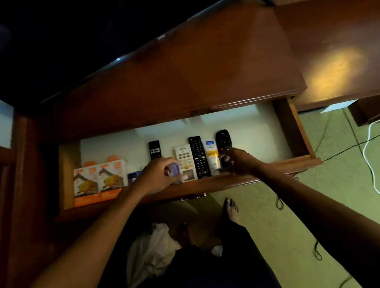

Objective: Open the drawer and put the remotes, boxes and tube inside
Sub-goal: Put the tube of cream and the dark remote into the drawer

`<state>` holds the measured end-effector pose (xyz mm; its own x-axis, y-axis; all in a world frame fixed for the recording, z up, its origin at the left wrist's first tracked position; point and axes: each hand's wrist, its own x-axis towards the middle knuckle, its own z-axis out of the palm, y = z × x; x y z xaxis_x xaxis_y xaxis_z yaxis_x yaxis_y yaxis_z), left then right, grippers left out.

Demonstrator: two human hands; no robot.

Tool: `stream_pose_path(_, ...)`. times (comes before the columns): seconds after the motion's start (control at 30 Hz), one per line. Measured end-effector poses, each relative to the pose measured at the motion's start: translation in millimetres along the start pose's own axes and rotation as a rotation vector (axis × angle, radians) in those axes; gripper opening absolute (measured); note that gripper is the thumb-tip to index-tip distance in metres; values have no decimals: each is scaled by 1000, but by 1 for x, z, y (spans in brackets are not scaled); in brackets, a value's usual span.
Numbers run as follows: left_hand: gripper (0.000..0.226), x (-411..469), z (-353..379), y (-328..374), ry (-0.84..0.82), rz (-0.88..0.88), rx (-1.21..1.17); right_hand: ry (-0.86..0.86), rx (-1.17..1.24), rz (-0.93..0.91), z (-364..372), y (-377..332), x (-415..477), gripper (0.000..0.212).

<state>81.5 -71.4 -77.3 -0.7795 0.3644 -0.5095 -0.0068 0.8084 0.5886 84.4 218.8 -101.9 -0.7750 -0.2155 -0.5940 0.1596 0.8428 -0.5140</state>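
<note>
Drawer (306, 135) stands open holding four remotes, one tube (211, 156) and two orange boxes left of the left hand (159, 176), which pinches a purple box (175, 168); right hand (239, 162) grips the rightmost black remote (223, 142).

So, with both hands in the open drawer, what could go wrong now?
1. The left hand holds a small purple box close to the white remote; setting it down may push the tidy row askew.
2. The right hand rests on the rounded black remote, which could nudge the tube.
3. Closing the drawer early could pinch fingers.
</note>
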Motion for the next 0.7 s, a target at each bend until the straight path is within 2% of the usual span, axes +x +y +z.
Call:
stream_pose_path(0.13, 83, -37, -5, -36, -132, -23, 213, -81, -269, -44, 23, -20, -21, 89)
stream_pose_path(0.27, 76, -54, -4, -55, -72, -27, 321, 30, -517, -70, 33, -24, -31, 70)
stream_pose_path(0.43, 66, -54, -11, -59, 0, 3, 342, 71, -785, -194, 28, -29, -32, 66)
stream_pose_path(0.57, 62, -44, -19, -62, 43, -2, 356, 99, -801, -224, 23, -31, -24, 58)
stream_pose_path(0.7, 66, -30, -29, -65, 135, -10, 364, 191, -768, -210, 10, -36, -9, 69)
